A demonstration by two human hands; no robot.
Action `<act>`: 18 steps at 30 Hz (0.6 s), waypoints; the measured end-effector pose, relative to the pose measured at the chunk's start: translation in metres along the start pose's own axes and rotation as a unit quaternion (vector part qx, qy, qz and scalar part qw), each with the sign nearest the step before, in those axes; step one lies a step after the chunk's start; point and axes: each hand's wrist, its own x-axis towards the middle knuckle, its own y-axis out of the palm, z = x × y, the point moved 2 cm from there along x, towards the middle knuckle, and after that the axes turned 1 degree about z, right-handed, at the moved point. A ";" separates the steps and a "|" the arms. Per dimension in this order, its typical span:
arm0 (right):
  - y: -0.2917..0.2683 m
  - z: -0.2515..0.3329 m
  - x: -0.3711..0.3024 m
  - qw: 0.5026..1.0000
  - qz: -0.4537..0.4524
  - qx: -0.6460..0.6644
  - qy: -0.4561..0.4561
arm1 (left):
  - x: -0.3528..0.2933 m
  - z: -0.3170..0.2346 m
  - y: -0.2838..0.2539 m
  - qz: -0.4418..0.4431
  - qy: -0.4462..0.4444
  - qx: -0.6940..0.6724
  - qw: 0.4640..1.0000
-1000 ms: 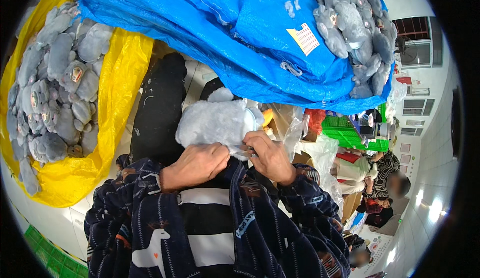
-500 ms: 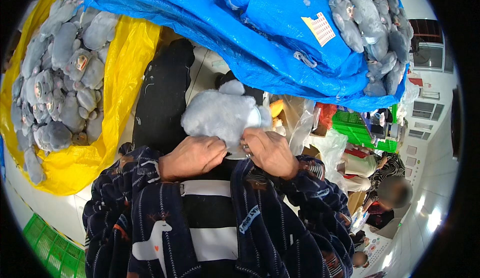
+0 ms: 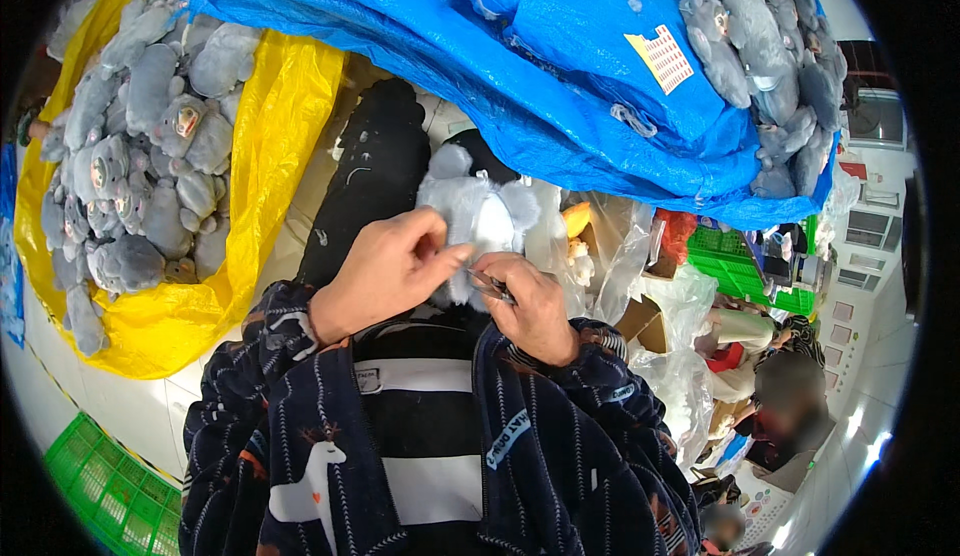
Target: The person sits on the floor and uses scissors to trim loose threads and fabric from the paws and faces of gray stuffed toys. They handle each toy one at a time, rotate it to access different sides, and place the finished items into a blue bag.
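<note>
A grey plush toy (image 3: 463, 214) with a white belly patch rests on my lap between my knees, its ears toward the far side. Over its near end, my left hand (image 3: 385, 268) is closed, thumb and forefinger pinched together; anything between them is too small to make out. My right hand (image 3: 532, 306) grips small metal scissors (image 3: 492, 285), whose tips point toward my left fingertips. The two hands almost meet above the toy, and they hide its lower part.
A yellow sack (image 3: 280, 126) full of grey plush toys stands at left. Blue sheeting (image 3: 480, 56) spreads across the far side, with more plush toys (image 3: 765, 41) at far right. Green crates (image 3: 725, 256), clear plastic bags and seated people are to the right; another green crate (image 3: 105, 486) sits lower left.
The toy has turned so its white belly patch and ears show. My left hand has lifted and moved right, toward the right hand. The scissors now show clearly in my right hand.
</note>
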 end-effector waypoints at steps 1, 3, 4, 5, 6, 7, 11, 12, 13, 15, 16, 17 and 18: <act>0.001 0.000 0.000 1.000 -0.003 0.006 0.006 | 0.002 0.000 0.005 0.018 0.001 0.034 0.999; 0.000 0.001 -0.001 0.999 -0.002 0.010 0.035 | 0.004 0.005 0.013 0.055 0.002 0.100 0.993; -0.001 -0.001 -0.003 0.998 0.001 0.007 0.058 | 0.005 0.004 0.013 0.066 -0.011 0.065 0.996; -0.002 -0.002 -0.005 0.997 0.004 0.005 0.082 | 0.004 0.006 0.013 0.063 -0.009 0.064 0.996; -0.002 0.001 -0.004 0.991 -0.006 0.027 0.127 | 0.003 0.011 0.014 0.060 -0.008 0.063 0.996; -0.003 0.003 -0.002 0.991 0.000 0.037 0.129 | 0.000 0.016 0.016 0.057 -0.006 0.060 0.997; -0.004 0.003 0.005 0.989 0.012 0.045 0.137 | -0.008 0.040 0.024 0.079 -0.122 -0.200 0.969; -0.003 0.003 0.007 0.989 0.013 0.039 0.139 | -0.011 0.040 0.025 0.086 -0.142 -0.255 0.953; -0.003 0.004 0.008 0.988 0.010 0.035 0.148 | -0.012 0.042 0.027 0.094 -0.161 -0.309 0.932; -0.002 0.004 0.009 0.986 0.003 0.025 0.165 | -0.014 0.046 0.029 0.108 -0.170 -0.344 0.917; -0.001 0.000 0.008 0.986 -0.004 0.032 0.163 | -0.014 0.046 0.030 0.110 -0.174 -0.365 0.908; 0.001 -0.006 0.007 0.986 -0.011 0.039 0.160 | -0.015 0.047 0.031 0.112 -0.178 -0.385 0.899; 0.002 -0.011 0.007 0.986 -0.018 0.046 0.158 | -0.016 0.049 0.032 0.119 -0.175 -0.383 0.899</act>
